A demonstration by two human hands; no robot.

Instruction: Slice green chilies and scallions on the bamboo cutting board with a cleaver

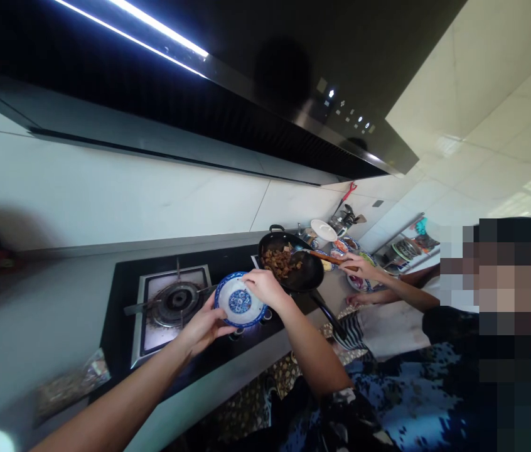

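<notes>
- My left hand (204, 326) grips the near-left rim of the bowl (240, 301), fingers curled under it and thumb along the edge.
- My right hand (263, 285) pinches the bowl's far-right rim, fingers closed over the edge.
- The bowl is blue and white with a round pattern at its centre; I hold it tilted, its inside facing me, above the front of the hob (124, 326).
- The bowl sits between the burner (178, 301) and the wok (289, 263): the burner is just left of the bowl, the wok just right of it and a little farther back.
- The wok is black and holds brown chunks of food; its long handle runs from the wok toward the counter's front edge.
- Another person's hand (357, 267), right of the wok, holds a spatula (324, 256) whose blade reaches into the wok.
- That person's other hand (359, 299) rests on the counter right of the wok, near a patterned dish.
- Behind the wok, along the wall, stand a plate (322, 230) and more crockery, too small to tell apart.
- A hood (246, 113) with a lit strip hangs above the wok.
</notes>
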